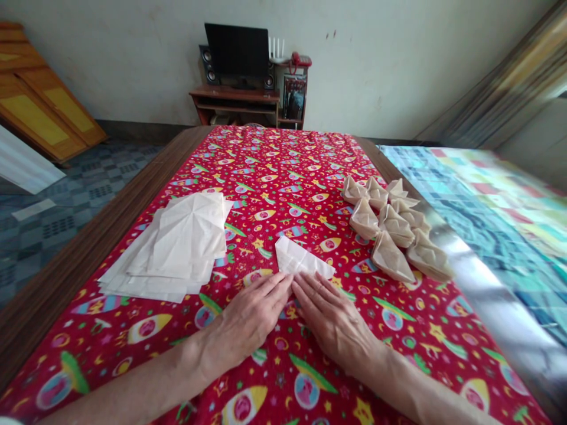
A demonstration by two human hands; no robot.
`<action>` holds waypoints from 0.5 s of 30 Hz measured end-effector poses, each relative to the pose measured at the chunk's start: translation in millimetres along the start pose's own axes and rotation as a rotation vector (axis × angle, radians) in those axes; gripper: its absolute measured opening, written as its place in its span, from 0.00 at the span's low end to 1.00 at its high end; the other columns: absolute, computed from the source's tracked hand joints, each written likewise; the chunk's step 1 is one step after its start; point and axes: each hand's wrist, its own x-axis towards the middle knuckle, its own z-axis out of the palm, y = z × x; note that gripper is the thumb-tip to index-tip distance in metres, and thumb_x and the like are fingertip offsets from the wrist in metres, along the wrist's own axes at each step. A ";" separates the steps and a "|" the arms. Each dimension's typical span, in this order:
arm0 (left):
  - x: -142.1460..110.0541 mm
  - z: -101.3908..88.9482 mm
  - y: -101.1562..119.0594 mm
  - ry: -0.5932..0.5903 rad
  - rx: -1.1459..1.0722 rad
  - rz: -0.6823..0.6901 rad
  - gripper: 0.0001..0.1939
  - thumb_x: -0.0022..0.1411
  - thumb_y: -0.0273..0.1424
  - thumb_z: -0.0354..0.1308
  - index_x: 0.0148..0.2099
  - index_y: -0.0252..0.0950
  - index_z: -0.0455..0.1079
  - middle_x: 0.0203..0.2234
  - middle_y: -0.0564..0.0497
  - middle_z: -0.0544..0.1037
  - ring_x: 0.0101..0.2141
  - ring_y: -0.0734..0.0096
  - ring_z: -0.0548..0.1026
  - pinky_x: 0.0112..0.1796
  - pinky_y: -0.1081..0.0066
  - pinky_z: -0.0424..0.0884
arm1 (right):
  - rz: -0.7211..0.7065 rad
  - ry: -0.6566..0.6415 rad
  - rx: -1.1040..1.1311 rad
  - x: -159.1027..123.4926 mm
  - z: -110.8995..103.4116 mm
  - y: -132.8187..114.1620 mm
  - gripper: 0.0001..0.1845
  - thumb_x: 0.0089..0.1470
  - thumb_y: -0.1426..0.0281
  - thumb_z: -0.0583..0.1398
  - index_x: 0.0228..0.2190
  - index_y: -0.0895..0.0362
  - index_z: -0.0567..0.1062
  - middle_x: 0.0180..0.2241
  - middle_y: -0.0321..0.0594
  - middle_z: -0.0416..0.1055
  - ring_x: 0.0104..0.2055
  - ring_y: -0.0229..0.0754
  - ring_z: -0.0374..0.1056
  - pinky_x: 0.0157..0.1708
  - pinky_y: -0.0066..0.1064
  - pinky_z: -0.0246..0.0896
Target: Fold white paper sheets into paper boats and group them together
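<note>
A folded piece of pale paper (302,260) lies on the red patterned cloth in front of me, its near edge partly hidden by my fingers. My left hand (262,307) touches that edge from the left, fingers stretched forward and flat. On the right part of the edge rests my right hand (334,313), its fingers outstretched and slightly apart. Both sets of fingertips nearly meet at the middle. Both thumbs are hidden. To the left is a stack of creased paper sheets (188,236). Several folded paper boats (396,224) stand grouped at the right.
The red cloth (283,189) covers a long brown wooden table (88,260). Beyond its far end stands a desk (234,97) with a monitor (238,56), speakers and a red telephone (301,60). A bed with a patchwork cover (478,200) is on the right, a wooden cabinet (42,100) on the left.
</note>
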 end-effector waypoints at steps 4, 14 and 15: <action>0.9 -4.7 -1.9 -0.040 0.007 0.033 0.27 0.59 0.18 0.41 0.61 0.27 0.58 0.59 0.44 0.63 0.60 0.65 0.58 0.59 0.66 0.53 | 0.039 -0.051 0.017 -10.9 -4.7 7.1 0.22 0.62 0.73 0.49 0.56 0.65 0.64 0.56 0.51 0.64 0.61 0.49 0.55 0.59 0.46 0.56; 0.4 -3.2 -3.6 -0.038 -0.038 0.035 0.28 0.58 0.17 0.43 0.61 0.26 0.57 0.60 0.43 0.62 0.60 0.64 0.58 0.59 0.67 0.52 | 0.058 -0.021 -0.053 -30.0 -9.7 17.8 0.22 0.60 0.77 0.48 0.55 0.64 0.65 0.54 0.51 0.66 0.59 0.52 0.59 0.59 0.56 0.50; 0.3 -2.9 -3.5 -0.041 -0.034 0.035 0.28 0.58 0.17 0.43 0.61 0.27 0.57 0.60 0.43 0.62 0.60 0.64 0.58 0.59 0.67 0.52 | 0.051 -0.019 -0.066 -28.1 -9.0 16.6 0.21 0.60 0.77 0.48 0.54 0.65 0.66 0.54 0.52 0.66 0.59 0.53 0.59 0.59 0.56 0.51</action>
